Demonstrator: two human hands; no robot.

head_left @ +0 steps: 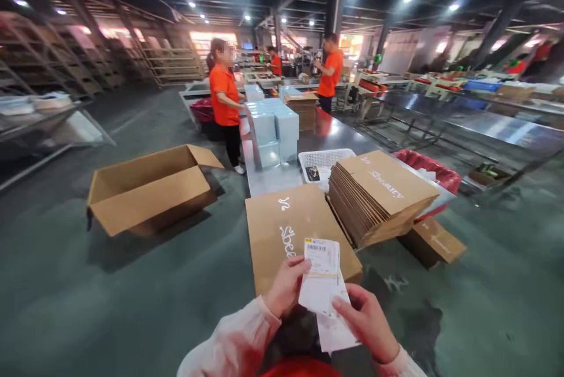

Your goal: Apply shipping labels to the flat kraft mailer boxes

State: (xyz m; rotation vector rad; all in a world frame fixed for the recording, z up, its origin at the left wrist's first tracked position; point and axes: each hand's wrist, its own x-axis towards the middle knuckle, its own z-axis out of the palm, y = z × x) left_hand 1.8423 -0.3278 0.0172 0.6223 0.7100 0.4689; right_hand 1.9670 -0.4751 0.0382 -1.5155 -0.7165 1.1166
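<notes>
White paper slips (323, 292) with a barcode label at the top and a thin band across them are held between my two hands. My left hand (287, 284) pinches their upper left edge. Lower down on the right side, my right hand (368, 319) grips them between thumb and fingers. Under and beyond the papers lies a flat brown cardboard piece (268, 230) with white lettering. To its right, a stack of folded cardboard (388, 183) stands on the metal table (262, 180).
A white basket (326, 158) and pale blue boxes (264, 124) sit farther along the table. An open carton (150, 195) is on the floor at left. A red-lined bin (447, 176) and smaller carton (434, 240) stand at right. People in orange shirts are beyond.
</notes>
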